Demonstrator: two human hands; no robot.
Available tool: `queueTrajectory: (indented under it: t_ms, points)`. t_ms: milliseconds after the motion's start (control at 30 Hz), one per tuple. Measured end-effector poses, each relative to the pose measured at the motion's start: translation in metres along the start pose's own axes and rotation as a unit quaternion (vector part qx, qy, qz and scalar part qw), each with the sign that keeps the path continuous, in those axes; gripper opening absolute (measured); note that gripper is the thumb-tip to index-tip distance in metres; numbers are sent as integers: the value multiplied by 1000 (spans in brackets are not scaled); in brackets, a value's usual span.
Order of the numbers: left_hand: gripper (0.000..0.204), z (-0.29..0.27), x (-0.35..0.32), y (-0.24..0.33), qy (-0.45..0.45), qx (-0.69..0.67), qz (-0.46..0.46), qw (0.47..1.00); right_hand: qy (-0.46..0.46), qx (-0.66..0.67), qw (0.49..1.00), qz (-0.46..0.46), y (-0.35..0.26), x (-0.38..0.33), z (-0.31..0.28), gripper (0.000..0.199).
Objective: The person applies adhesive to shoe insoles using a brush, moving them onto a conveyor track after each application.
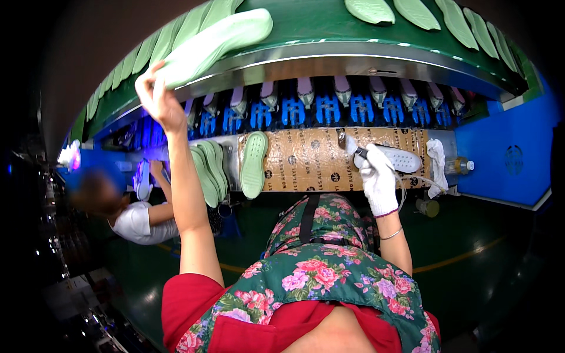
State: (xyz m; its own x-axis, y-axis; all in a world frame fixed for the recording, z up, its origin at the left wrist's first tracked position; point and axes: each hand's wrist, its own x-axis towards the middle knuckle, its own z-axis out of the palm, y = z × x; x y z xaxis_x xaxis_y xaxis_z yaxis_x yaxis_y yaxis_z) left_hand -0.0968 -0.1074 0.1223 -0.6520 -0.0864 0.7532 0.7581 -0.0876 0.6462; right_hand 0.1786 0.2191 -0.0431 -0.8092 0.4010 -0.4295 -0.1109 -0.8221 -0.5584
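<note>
My bare left hand (160,97) is raised at the upper left, its fingers closed on the near end of a light green shoe sole (220,44) over the green conveyor. My right hand (377,179) wears a white glove and grips a brush (352,145) with a dark handle and pale tip, above the brown-covered bench (306,156). Beside that glove lies a white sole with small holes (404,159), partly hidden by the hand. Another light green sole (253,166) rests on the bench further left. To its left several green soles (209,172) overlap in a stack.
The green conveyor (312,26) carries several pale green soles past a metal edge. Beneath it runs a row of blue clamps (328,110). A white cloth (436,160) and a clear jar (459,166) stand at the right. A co-worker (144,222) is at the left.
</note>
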Motion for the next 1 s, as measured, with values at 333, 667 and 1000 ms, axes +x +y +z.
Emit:
queueTrajectory:
  t_ms: [333, 667, 1000]
  points:
    - [12, -25, -149, 31, 10, -18, -352, 936, -157, -52, 986, 19, -12, -38, 79, 31]
    - [80, 42, -282, 66, -50, -413, -662, 623, -224, -204, 953, -8, 23, -57, 130, 29]
    - [107, 62, -256, 71, -37, -522, -614, 591, -259, -407, 854, -196, 16, -47, 137, 20]
